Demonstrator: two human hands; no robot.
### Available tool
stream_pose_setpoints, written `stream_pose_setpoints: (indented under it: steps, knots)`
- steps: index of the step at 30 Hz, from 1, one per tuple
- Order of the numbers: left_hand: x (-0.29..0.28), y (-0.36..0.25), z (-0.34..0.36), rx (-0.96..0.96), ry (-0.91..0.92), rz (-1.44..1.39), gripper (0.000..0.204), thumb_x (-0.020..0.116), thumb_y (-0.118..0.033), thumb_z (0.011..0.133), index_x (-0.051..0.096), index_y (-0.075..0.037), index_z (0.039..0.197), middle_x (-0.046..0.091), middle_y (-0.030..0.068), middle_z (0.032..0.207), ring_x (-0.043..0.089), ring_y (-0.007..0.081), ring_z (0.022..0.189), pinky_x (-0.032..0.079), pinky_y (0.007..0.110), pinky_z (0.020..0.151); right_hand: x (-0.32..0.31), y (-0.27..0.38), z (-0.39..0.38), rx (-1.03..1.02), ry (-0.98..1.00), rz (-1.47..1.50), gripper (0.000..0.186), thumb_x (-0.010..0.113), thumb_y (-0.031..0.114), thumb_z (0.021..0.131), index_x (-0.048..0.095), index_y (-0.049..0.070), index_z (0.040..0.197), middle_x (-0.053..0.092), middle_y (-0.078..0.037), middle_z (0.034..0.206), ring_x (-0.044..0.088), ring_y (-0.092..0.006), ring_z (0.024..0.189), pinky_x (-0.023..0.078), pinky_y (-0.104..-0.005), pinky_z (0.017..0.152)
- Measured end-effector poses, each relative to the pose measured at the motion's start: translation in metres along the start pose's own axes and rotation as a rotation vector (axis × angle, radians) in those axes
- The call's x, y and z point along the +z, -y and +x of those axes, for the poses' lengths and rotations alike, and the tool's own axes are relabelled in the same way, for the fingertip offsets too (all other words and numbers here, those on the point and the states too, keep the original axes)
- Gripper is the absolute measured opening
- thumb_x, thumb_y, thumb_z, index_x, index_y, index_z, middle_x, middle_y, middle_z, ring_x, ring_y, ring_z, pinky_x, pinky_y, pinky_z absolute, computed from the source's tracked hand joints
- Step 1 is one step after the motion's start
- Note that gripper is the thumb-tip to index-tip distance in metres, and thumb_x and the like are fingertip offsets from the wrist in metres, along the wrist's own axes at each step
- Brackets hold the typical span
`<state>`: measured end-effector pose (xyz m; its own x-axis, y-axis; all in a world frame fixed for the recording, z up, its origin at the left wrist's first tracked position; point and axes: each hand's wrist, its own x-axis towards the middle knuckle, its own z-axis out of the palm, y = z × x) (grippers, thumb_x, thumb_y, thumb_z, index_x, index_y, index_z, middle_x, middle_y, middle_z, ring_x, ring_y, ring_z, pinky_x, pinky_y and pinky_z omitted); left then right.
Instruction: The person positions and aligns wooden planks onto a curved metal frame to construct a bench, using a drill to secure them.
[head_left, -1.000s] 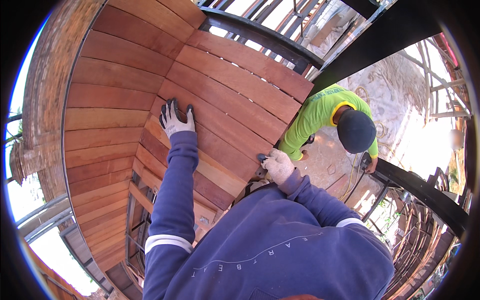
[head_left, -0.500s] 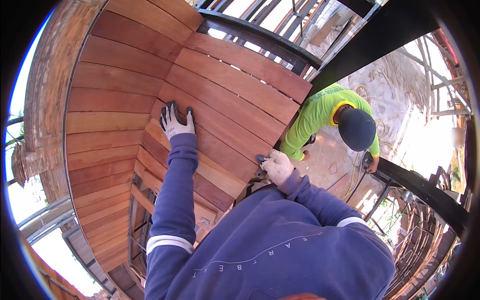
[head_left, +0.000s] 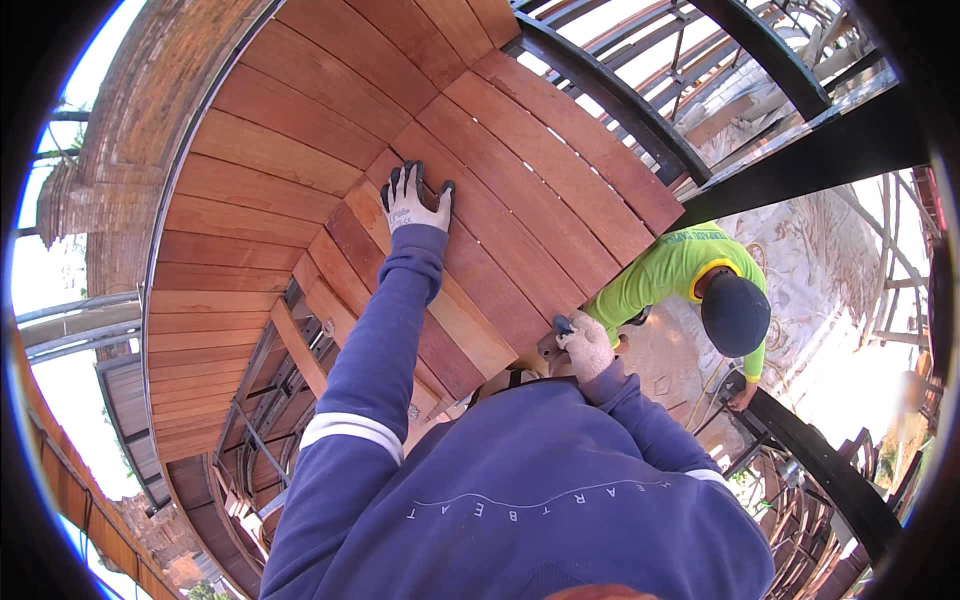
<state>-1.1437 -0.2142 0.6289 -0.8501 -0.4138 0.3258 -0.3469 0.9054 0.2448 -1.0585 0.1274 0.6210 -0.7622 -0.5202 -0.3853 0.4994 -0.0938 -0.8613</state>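
Observation:
My left hand [head_left: 415, 205], in a white glove with dark fingertips, lies with spread fingers on the reddish-brown wooden planks [head_left: 520, 230]. It rests near the corner where these planks meet the curved wall of boards [head_left: 270, 190]. My right hand [head_left: 588, 347], also gloved, is curled at the planks' near right end. Its fingers are closed beside a small grey-brown piece, and what they hold is hidden. Narrow gaps run between several of the planks.
A co-worker in a bright green shirt and dark cap [head_left: 736, 314] bends down at the right, a hand [head_left: 742, 397] by a black beam [head_left: 825, 450]. Dark steel framing [head_left: 620, 95] runs past the planks' far end. A loose-looking board [head_left: 298, 345] slants across an opening at lower left.
My view has shifted, so the planks and both hands appear farther right. Both hands keep about the same places on the wood. The co-worker stays bent over in the same posture.

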Motion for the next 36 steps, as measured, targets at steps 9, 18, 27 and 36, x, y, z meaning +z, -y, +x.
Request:
stream_pose_setpoints:
  steps: [9, 18, 27, 36]
  knots:
    - [-0.017, 0.026, -0.017, -0.112, -0.009, -0.045, 0.058, 0.069, -0.037, 0.087, 0.055, -0.01, 0.137, 0.052, 0.0146, 0.144, 0.043, 0.0342, 0.138, 0.032, 0.045, 0.116, 0.002, -0.016, 0.0, 0.293, 0.224, -0.013, 0.019, 0.053, 0.005, 0.087, 0.063, -0.007, 0.096, 0.069, -0.01, 0.08, 0.064, -0.0148, 0.068, 0.053, -0.028, 0.061]
    - [-0.025, 0.042, -0.049, -0.049, 0.0, 0.055, 0.059, 0.066, -0.041, 0.09, 0.055, -0.007, 0.137, 0.051, 0.0141, 0.146, 0.041, 0.033, 0.14, 0.025, 0.048, 0.119, 0.017, -0.001, -0.006, 0.234, 0.17, -0.088, 0.02, 0.059, 0.011, 0.088, 0.065, -0.007, 0.093, 0.069, -0.01, 0.079, 0.064, -0.0135, 0.064, 0.053, -0.0279, 0.059]
    - [-0.028, 0.043, -0.049, -0.033, 0.002, 0.064, 0.059, 0.066, -0.041, 0.09, 0.055, -0.008, 0.138, 0.051, 0.0122, 0.146, 0.041, 0.0331, 0.14, 0.025, 0.048, 0.118, 0.018, -0.008, -0.004, 0.223, 0.123, -0.194, 0.021, 0.063, 0.015, 0.086, 0.067, -0.006, 0.086, 0.067, -0.009, 0.073, 0.062, -0.0147, 0.064, 0.049, -0.0304, 0.059]
    - [-0.028, 0.038, -0.047, -0.032, 0.007, 0.082, 0.058, 0.066, -0.039, 0.09, 0.055, -0.01, 0.139, 0.05, 0.0113, 0.148, 0.041, 0.0328, 0.14, 0.026, 0.047, 0.118, 0.022, -0.028, -0.002, 0.18, 0.089, 0.006, 0.018, 0.059, 0.01, 0.084, 0.065, -0.007, 0.08, 0.062, -0.006, 0.067, 0.058, -0.0124, 0.06, 0.046, -0.0291, 0.055]
